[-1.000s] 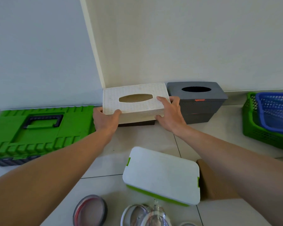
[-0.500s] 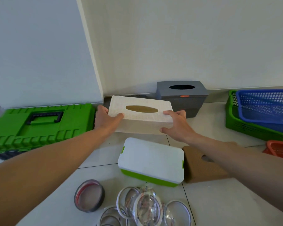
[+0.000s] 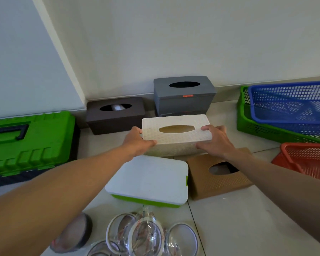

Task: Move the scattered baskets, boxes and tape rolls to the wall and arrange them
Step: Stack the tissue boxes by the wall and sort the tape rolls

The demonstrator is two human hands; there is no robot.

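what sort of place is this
Likely the corner of a plain indoor room, perhaps a home: a tiled floor, two bare walls meeting, and a toolbox, tissue boxes and baskets on the floor.

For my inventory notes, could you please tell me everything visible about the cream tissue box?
The cream tissue box is rectangular with a woven texture, plastic by the look, and an oval slot in its top. It is nearly level, top up, in front of the grey box. The left hand grips its left end, the right hand its right end.
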